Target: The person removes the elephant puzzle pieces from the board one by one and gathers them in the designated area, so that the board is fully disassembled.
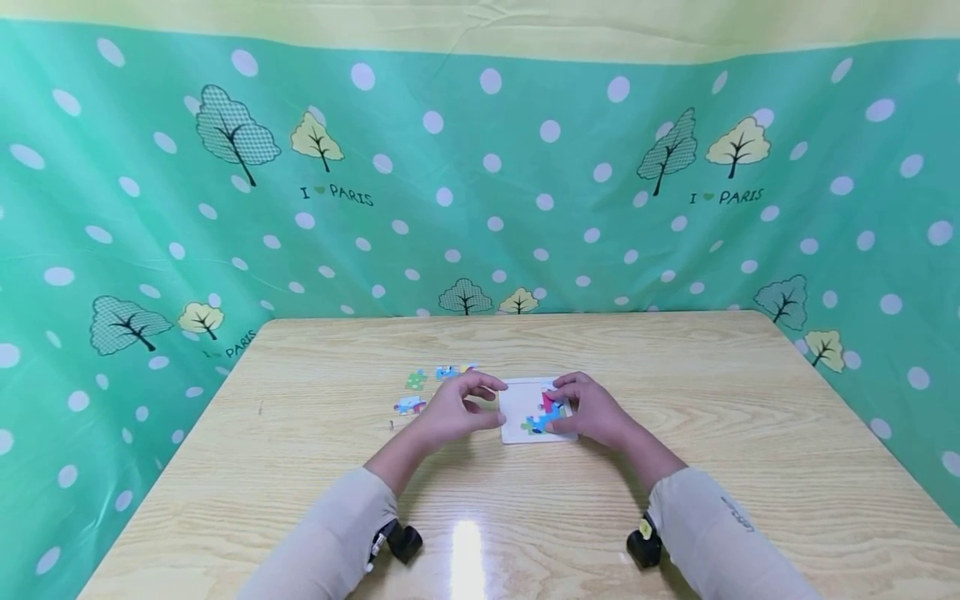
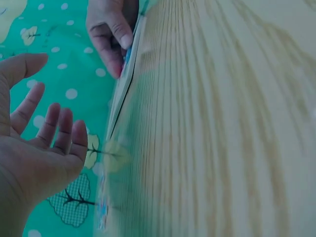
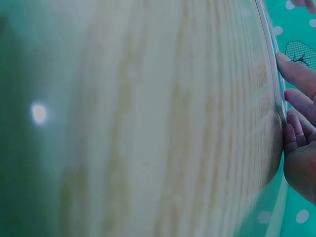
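Note:
A square white puzzle board (image 1: 517, 408) lies on the table, with several joined jigsaw pieces (image 1: 538, 423) in blue, green and red toward its right side. My right hand (image 1: 596, 412) is over that side, its thumb and forefinger on a puzzle piece (image 1: 547, 403) with red on it; in the right wrist view the other fingers (image 3: 291, 136) curl at the board's edge. My left hand (image 1: 457, 408) hovers by the left edge, thumb and fingers spread apart. Its palm (image 2: 42, 165) shows nothing held in the left wrist view.
Loose jigsaw pieces lie to the left of the board: a green one (image 1: 416, 380), a blue one (image 1: 446, 372) and a white-and-blue one (image 1: 408, 405), partly beside the left hand. Behind the wooden table (image 1: 675, 367) hangs a green dotted curtain (image 1: 525, 167).

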A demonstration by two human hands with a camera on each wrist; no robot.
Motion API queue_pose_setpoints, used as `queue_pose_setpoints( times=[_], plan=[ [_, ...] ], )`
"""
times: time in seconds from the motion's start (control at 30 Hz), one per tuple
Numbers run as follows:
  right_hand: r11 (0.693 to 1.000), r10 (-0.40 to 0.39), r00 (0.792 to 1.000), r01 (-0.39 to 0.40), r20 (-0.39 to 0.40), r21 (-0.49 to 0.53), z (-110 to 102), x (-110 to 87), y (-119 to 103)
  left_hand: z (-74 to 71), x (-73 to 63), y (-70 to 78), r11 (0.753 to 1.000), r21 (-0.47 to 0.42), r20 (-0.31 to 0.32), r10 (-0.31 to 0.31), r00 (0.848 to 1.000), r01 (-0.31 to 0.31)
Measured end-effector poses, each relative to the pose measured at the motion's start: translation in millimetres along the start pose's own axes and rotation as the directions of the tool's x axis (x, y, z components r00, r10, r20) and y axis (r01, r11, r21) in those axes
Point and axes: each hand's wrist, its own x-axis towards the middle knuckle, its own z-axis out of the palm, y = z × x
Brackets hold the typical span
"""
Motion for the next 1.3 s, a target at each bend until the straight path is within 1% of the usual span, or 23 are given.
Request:
queue_pose_setpoints(
  times=[0.17,0.37,0.5,0.57,0.73,0.83,0.93,1.07,1.17,1.3],
  plan=[
    [1.000,-0.004,1.000,0.004,0.000,-0.007,0,0.4,1,7.2,3.5,5.1,0.999,0.032,0.024,-0.001,1.000,0.000],
    [1.000,0.003,1.000,-0.003,0.006,-0.010,-1,0.4,0,15.1,10.0,8.8,0.994,0.109,0.035,0.014,0.999,-0.018],
    [1.000,0.006,1.000,-0.005,0.009,-0.006,-1,-0.2,-1,21.0,15.1,10.1,0.987,0.162,0.060,-0.003,0.998,-0.007],
    [1.000,0.006,1.000,-0.006,0.009,-0.012,-1,0.0,-2,23.9,17.2,11.5,0.982,0.190,0.068,-0.022,0.997,0.008],
    [1.000,-0.010,1.000,0.010,0.013,-0.028,-2,1.0,-1,30.0,24.4,12.4,0.968,0.249,0.088,-0.039,0.995,0.016],
    [0.999,-0.024,1.000,0.025,0.016,-0.022,-3,0.7,-1,34.0,29.1,12.3,0.952,0.306,0.102,-0.042,0.994,0.009],
    [0.999,-0.034,0.999,0.034,0.016,-0.010,-3,0.1,-1,38.5,33.3,11.4,0.928,0.373,0.115,-0.051,0.992,0.004],
    [0.999,-0.041,0.999,0.042,0.024,-0.012,-4,-0.2,-1,42.6,38.2,9.4,0.903,0.429,0.138,-0.062,0.988,-0.004],
    [0.999,-0.049,0.998,0.050,0.047,-0.015,-6,-0.8,-2,43.4,41.3,9.2,0.888,0.460,0.154,-0.071,0.986,-0.008],
    [0.998,-0.058,0.995,0.061,0.086,-0.034,-11,-1.0,0,42.5,44.2,9.7,0.858,0.514,0.164,-0.080,0.983,-0.015]
  ],
)
